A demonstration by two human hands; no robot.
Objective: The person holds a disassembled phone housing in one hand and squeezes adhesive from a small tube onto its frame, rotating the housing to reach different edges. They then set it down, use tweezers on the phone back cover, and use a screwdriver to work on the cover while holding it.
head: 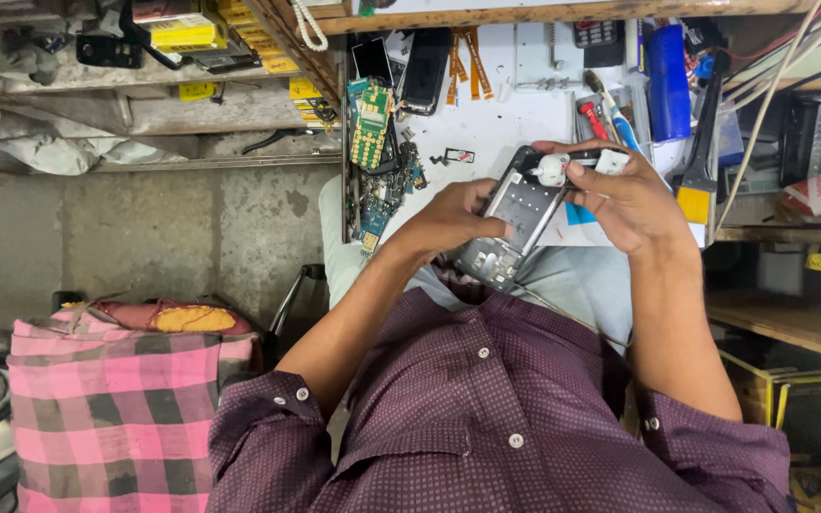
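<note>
We note the left hand (450, 220) gripping the side of an opened phone housing (517, 217), held above the lap just short of the bench (496, 123). The right hand (624, 199) pinches a small white part (552, 169) against the housing's upper end. Beyond the 2 hands lie a green circuit board (371, 123), a dark phone (427, 68) and a blue canister (668, 81). A pink checked cloth (111, 408) sits at the left.

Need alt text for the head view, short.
Seen from above, a person's left hand and right hand hold an opened grey phone housing over a cluttered white workbench with a green circuit board and tools.
</note>
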